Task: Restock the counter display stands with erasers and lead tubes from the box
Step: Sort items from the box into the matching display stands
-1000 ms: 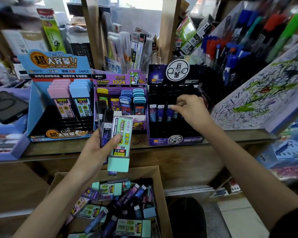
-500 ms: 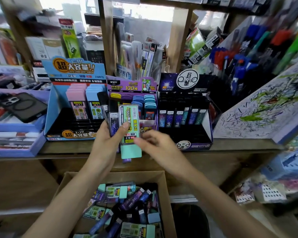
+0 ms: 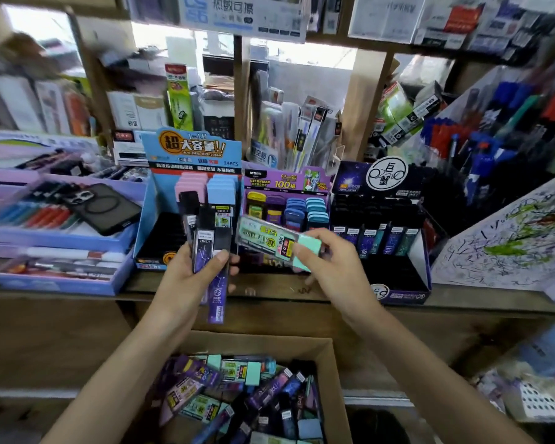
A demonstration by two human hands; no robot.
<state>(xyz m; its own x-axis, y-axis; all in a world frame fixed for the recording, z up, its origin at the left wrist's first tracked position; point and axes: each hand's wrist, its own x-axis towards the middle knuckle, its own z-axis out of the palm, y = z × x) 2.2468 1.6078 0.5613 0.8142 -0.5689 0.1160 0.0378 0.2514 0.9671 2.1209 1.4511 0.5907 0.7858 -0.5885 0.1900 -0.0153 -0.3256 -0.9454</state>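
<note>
A stationery shop is shown: branded display stands are set on a wooden counter, with packaged pens racked behind it.

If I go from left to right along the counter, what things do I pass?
purple tray with a phone → blue stand → purple stand → black stand → scribbled pad. The left hand with lead tubes and the right hand with a green pack overlap these, so skipped.

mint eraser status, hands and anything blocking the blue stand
Right hand pinches mint eraser, tilted, in front of purple stand. Left hand grips lead tubes upright. Those tubes cover part of blue stand.
</note>
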